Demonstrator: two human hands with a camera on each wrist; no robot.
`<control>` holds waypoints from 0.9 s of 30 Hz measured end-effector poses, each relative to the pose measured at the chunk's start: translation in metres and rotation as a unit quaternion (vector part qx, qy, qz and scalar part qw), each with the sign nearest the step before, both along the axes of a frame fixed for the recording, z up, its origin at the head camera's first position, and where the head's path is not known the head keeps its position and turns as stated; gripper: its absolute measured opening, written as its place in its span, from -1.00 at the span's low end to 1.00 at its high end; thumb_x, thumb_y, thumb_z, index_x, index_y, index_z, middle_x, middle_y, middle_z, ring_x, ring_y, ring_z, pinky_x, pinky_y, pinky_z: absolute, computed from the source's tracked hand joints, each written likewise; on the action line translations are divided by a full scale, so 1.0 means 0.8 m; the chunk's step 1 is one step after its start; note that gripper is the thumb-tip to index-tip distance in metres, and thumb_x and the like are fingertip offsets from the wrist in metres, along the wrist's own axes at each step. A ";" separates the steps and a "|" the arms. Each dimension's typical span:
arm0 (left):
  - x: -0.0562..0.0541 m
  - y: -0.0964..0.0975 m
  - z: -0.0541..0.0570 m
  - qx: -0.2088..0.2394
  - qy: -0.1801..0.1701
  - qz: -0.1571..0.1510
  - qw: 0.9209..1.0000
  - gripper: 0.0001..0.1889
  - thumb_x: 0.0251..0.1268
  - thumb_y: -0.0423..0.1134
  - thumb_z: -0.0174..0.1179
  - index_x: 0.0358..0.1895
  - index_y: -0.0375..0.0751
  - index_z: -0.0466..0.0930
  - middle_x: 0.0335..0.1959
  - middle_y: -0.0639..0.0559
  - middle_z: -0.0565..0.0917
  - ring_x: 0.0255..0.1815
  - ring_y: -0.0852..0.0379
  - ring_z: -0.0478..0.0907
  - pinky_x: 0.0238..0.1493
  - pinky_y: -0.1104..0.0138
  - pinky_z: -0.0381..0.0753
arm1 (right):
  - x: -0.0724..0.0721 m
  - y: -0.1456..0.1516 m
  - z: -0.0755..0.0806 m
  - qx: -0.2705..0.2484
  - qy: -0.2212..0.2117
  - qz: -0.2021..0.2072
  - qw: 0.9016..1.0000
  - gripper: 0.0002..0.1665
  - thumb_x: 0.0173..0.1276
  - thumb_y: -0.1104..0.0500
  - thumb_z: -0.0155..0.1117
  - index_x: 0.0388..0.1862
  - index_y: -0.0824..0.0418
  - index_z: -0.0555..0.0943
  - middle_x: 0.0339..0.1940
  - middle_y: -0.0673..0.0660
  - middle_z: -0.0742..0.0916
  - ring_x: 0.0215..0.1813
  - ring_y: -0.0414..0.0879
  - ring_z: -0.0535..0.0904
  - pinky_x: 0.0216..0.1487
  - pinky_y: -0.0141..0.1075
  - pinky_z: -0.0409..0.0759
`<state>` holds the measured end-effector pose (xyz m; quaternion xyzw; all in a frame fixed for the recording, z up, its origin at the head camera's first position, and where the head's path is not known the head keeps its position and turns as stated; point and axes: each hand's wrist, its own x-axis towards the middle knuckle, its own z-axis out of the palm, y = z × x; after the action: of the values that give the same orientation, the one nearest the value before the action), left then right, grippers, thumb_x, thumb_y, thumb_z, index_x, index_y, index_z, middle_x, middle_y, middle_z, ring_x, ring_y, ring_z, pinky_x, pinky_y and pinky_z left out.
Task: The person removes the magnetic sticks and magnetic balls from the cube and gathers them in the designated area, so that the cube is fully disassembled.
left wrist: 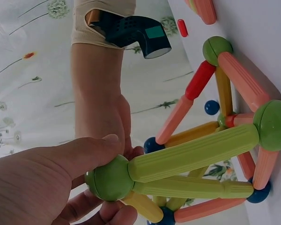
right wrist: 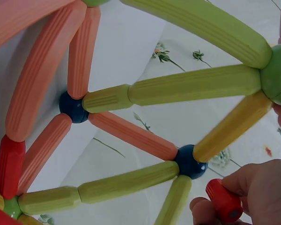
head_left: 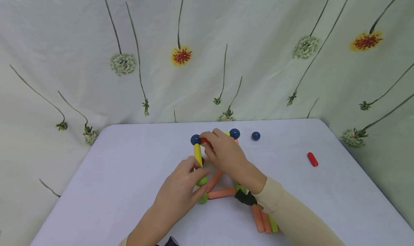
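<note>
A frame of magnetic rods and balls stands on the table between my hands. My left hand (head_left: 182,185) pinches its near green ball (left wrist: 111,178), thumb on one side and fingers beneath. Green rods (left wrist: 194,152) and a yellow rod (right wrist: 233,126) run from that ball. The yellow rod leads to a dark blue ball (right wrist: 191,161) at a far corner. Beside this blue ball, my right hand (head_left: 226,154) holds a short red rod (right wrist: 224,200) between thumb and fingers. Orange rods (head_left: 221,193) form the frame's base.
A loose blue ball (head_left: 256,136) lies behind the frame, near the table's back edge. Farther right is another short red rod (head_left: 312,159). Several orange rods (head_left: 258,219) and a green rod (head_left: 272,223) lie by the right forearm. A flowered cloth (head_left: 207,84) hangs behind the table.
</note>
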<state>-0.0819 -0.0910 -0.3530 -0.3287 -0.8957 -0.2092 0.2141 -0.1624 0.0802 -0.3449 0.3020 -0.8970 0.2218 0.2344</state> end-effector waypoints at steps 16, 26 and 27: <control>0.003 0.004 0.004 -0.023 -0.037 0.026 0.999 -0.64 -0.09 -0.22 0.56 -0.14 -0.08 0.73 -0.22 0.13 0.46 -0.23 0.24 0.36 -0.35 0.47 0.50 | 0.034 0.095 0.007 -0.168 -0.123 -0.046 0.977 -0.68 0.47 0.16 0.17 0.17 0.06 0.57 -0.33 0.00 0.68 -0.44 -0.12 0.46 -0.54 -0.31 0.42; 0.004 0.002 0.005 -0.031 -0.046 0.040 0.998 -0.63 -0.07 -0.21 0.56 -0.11 -0.05 0.73 -0.21 0.15 0.45 -0.23 0.26 0.34 -0.35 0.49 0.50 | 0.047 0.178 -0.007 -0.197 -0.214 -0.142 0.946 -0.58 0.47 0.24 0.05 0.29 0.09 0.46 -0.10 0.16 0.68 -0.21 0.05 0.53 -0.39 -0.23 0.50; 0.004 0.002 0.005 -0.030 -0.047 0.041 0.998 -0.63 -0.07 -0.21 0.56 -0.10 -0.05 0.73 -0.21 0.15 0.45 -0.23 0.27 0.34 -0.35 0.49 0.50 | 0.046 0.189 -0.011 -0.196 -0.218 -0.153 0.944 -0.57 0.48 0.23 0.05 0.30 0.10 0.45 -0.08 0.19 0.68 -0.19 0.06 0.53 -0.38 -0.23 0.51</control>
<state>-0.0785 -0.0894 -0.3493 -0.2881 -0.9233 -0.1890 0.1698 -0.1255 0.2312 -0.3537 0.0538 -0.9005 0.4149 0.1187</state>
